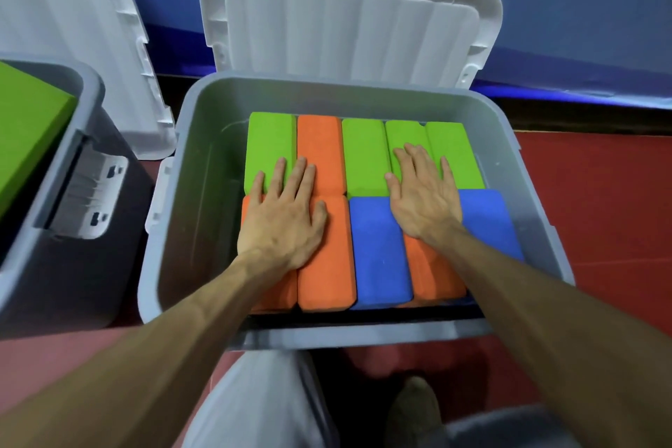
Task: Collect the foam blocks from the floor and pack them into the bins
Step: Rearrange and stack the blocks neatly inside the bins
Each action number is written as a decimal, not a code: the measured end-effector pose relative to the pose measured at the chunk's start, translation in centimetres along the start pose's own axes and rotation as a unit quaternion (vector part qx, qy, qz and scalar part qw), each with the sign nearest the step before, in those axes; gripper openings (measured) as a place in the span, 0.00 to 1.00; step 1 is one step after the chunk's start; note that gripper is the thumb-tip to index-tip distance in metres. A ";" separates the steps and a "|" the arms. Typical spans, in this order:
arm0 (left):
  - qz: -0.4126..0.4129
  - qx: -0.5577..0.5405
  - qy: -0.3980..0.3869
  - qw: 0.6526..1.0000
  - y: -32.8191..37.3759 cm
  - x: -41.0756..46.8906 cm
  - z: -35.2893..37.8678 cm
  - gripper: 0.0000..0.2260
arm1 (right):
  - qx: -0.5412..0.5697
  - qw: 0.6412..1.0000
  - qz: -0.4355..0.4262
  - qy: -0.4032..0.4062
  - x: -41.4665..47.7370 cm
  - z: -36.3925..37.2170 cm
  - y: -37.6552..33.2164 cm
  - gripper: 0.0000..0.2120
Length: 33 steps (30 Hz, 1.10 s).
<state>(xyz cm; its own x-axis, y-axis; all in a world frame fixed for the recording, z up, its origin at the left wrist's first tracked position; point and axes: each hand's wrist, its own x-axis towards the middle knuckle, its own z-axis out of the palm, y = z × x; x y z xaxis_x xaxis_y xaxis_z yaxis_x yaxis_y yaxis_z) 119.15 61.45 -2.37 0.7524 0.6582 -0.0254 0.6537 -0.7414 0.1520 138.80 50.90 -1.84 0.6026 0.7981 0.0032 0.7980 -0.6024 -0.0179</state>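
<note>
Both hands are down inside the middle bin (203,171), and the foam blocks (363,156) are in it, two rows packed edge to edge. The left hand (282,218) lies flat with straight, spread fingers on the orange blocks (327,265) at the bin's near-left, fingertips reaching onto the far row. The right hand (423,200) is flat too, gripping nothing, its palm over the near row beside the blue block (378,255) and its fingers on the green blocks (447,153) at the bin's far right.

That reads as pressing the layer level. These look light and springy, with a matte skin that should not slip, so a flat palm seats them better than a poke. To shift one, I'd pinch it across its narrow width at the long sides; squeezed hard, foam would likely dent and spring back.

The bin's lid (349,29) stands open behind it. To the bin's left sits a second bin (72,229) holding a green block (25,135).
</note>
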 end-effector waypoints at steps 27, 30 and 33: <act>0.124 0.036 -0.031 0.991 9.9 3.5 0.9 0.31 | 0.035 0.988 0.012 -0.153 0.4 -3.4 8.1 0.28; 0.123 0.049 -0.013 0.991 9.9 3.3 1.7 0.32 | 0.018 0.992 0.015 -0.122 0.6 -2.8 8.2 0.27; 0.131 0.041 -0.014 0.990 10.3 3.5 1.7 0.30 | 0.026 0.993 0.018 -0.116 0.9 -2.5 8.2 0.27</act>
<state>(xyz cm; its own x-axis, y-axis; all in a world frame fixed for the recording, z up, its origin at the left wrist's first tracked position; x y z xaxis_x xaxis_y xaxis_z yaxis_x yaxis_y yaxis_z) 128.63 55.84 -2.55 0.8987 0.4379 -0.0237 0.4384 -0.8955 0.0765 145.90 46.68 0.49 0.6058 0.7618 -0.2295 0.7711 -0.6332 -0.0662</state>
